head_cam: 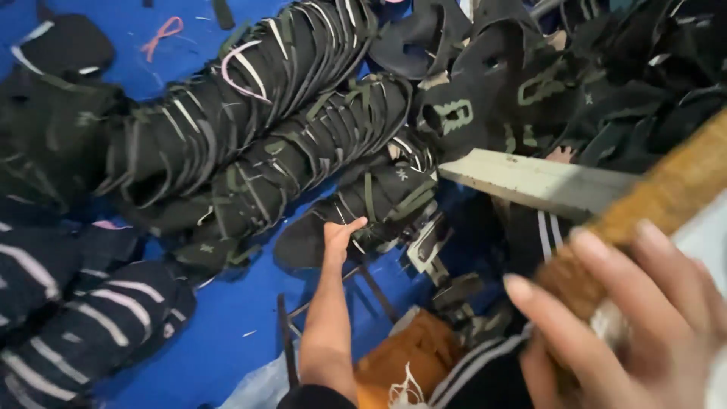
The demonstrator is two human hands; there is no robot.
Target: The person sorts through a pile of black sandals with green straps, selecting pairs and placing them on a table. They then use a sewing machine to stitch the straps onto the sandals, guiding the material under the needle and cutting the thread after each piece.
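My left hand [342,233] reaches out over the blue sheet [227,333], arm stretched forward, and its fingers curl onto the near edge of a black cut shoe-upper piece [363,204] with olive trim. The fingertips [354,223] are bent down against the fabric, close together; whether they already pinch it or only press on it I cannot tell from here. That piece lies at the near end of a short stack [394,182], right under my fingers.

My right hand [628,318] is close to the camera and blurred. Its fingers are wrapped round the brown wooden handle [666,197] of a tool whose pale flat blade [538,182] runs out beyond my fingertips toward the stack, its tip just past the piece my left hand touches. The grip looks closed and firm.

Beyond my left fingers, two long bundled rows of black uppers [257,113] with olive and white strips lie overlapped like scales; one has a pink band [238,72] round it. To the left of my arm sit darker bundles with white stripes [83,318]. Beyond the blade a loose heap of black pieces [591,76] is piled unsorted. Near my wrist is an orange-brown cloth [409,356].

As I judge it, much is already stacked and tied into rows, while the loose heap beyond the blade and the short stack under my fingers are not yet bundled.
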